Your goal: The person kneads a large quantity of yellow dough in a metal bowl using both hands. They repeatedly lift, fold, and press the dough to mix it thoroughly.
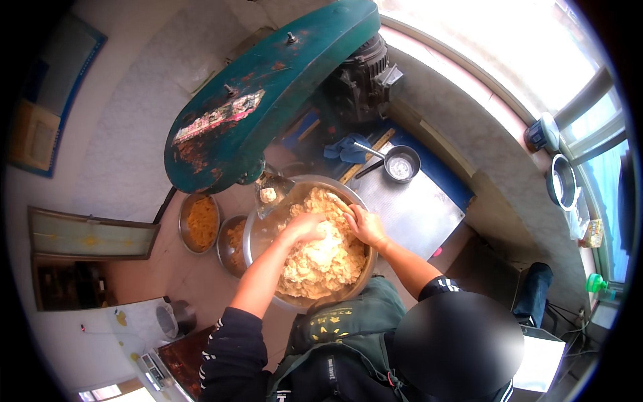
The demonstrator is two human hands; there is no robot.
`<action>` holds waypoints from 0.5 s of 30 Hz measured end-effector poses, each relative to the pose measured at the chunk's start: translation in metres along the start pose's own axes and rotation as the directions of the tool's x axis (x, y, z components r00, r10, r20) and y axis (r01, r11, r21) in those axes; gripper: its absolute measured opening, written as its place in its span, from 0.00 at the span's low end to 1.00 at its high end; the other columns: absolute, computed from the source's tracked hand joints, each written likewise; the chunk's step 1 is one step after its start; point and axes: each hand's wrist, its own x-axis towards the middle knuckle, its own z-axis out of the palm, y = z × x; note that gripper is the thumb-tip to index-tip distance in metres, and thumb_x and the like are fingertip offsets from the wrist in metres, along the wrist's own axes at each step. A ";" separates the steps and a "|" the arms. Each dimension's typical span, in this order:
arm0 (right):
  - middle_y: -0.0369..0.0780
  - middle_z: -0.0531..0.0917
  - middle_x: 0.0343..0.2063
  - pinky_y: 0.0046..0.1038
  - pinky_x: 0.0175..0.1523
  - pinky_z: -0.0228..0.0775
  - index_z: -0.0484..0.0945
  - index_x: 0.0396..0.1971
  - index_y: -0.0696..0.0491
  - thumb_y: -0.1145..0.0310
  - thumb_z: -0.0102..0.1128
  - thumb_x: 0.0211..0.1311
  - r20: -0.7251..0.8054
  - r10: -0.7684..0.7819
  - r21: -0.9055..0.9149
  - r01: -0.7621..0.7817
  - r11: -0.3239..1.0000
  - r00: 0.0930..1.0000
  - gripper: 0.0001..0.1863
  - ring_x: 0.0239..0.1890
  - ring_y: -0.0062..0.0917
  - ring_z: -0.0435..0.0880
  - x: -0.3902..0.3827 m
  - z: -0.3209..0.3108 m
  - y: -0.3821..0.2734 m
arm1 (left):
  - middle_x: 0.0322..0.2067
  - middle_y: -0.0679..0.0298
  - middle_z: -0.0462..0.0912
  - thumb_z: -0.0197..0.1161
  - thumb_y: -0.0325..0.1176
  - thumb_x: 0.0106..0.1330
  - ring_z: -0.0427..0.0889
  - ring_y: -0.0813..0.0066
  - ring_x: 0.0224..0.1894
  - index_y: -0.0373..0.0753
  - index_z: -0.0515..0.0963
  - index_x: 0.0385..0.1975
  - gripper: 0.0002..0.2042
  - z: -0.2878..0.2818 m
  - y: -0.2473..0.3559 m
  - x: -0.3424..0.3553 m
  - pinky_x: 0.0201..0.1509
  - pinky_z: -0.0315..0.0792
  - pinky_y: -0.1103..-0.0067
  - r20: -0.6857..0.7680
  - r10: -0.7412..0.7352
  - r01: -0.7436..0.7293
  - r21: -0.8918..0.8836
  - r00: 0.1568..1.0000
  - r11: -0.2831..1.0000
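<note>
A large metal bowl (250,258) in front of me holds a heap of crumbly, pale yellow dough (318,268) with a whiter floury patch on top. My left hand (307,228) is pressed into the dough from the left, its fingers curled and partly sunk in it. On the right side, inside the bowl's rim, my right hand (366,225) grips a lump of dough with bent fingers. Above the bowl's far left edge hangs a metal mixing part (273,187) with a bit of dough stuck to it.
A green machine housing (268,87) with a dark motor (365,77) stands over the far side. Two bowls of orange-yellow food, one larger (201,223) and one smaller (232,246), sit left. A saucepan (402,165) rests on a metal sheet (415,218) at right.
</note>
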 end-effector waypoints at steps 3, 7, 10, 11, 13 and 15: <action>0.48 0.87 0.36 0.46 0.41 0.79 0.77 0.50 0.52 0.54 0.60 0.72 0.015 0.005 0.001 -0.005 1.000 1.000 0.18 0.37 0.49 0.86 -0.001 0.000 0.005 | 0.50 0.50 0.87 0.72 0.38 0.53 0.86 0.59 0.53 0.39 0.80 0.59 0.30 0.001 -0.007 -0.014 0.56 0.78 0.68 -0.040 0.029 -0.033 -0.105 0.999 0.994; 0.49 0.87 0.35 0.46 0.41 0.79 0.77 0.50 0.53 0.55 0.60 0.71 0.017 -0.021 0.027 0.020 0.999 1.000 0.17 0.37 0.49 0.86 0.002 0.002 0.001 | 0.48 0.50 0.87 0.69 0.33 0.55 0.87 0.60 0.48 0.34 0.81 0.55 0.25 0.028 -0.051 -0.023 0.52 0.80 0.70 -0.143 -0.027 -0.035 -0.411 0.989 0.911; 0.49 0.87 0.35 0.45 0.40 0.79 0.77 0.49 0.53 0.57 0.61 0.71 0.013 -0.037 0.038 0.036 0.999 0.999 0.17 0.36 0.49 0.86 0.000 0.004 0.001 | 0.48 0.57 0.86 0.63 0.24 0.60 0.86 0.69 0.46 0.36 0.80 0.58 0.23 0.060 -0.074 -0.030 0.49 0.80 0.75 -0.300 -0.107 -0.086 -0.564 0.948 0.821; 0.49 0.87 0.35 0.45 0.40 0.79 0.77 0.49 0.53 0.57 0.61 0.71 0.013 -0.043 0.041 0.043 0.998 0.999 0.17 0.36 0.49 0.86 0.001 0.006 0.002 | 0.48 0.61 0.86 0.60 0.21 0.61 0.85 0.72 0.46 0.37 0.79 0.59 0.23 0.065 -0.077 -0.034 0.48 0.80 0.77 -0.352 -0.139 -0.111 -0.605 0.926 0.789; 0.48 0.87 0.33 0.47 0.38 0.79 0.77 0.48 0.52 0.56 0.62 0.70 -0.015 -0.049 0.020 0.049 0.999 0.999 0.16 0.34 0.49 0.86 0.001 0.007 0.007 | 0.50 0.62 0.85 0.56 0.19 0.63 0.85 0.72 0.47 0.38 0.77 0.62 0.24 0.067 -0.068 -0.042 0.47 0.80 0.78 -0.264 -0.293 -0.057 -0.823 0.919 0.565; 0.48 0.87 0.31 0.47 0.37 0.79 0.77 0.47 0.52 0.56 0.62 0.70 -0.027 -0.052 0.003 0.053 0.999 0.998 0.16 0.33 0.49 0.86 0.001 0.007 0.010 | 0.51 0.61 0.84 0.53 0.18 0.65 0.84 0.72 0.48 0.38 0.75 0.64 0.25 0.063 -0.056 -0.053 0.45 0.81 0.78 -0.188 -0.362 -0.046 -0.930 0.913 0.366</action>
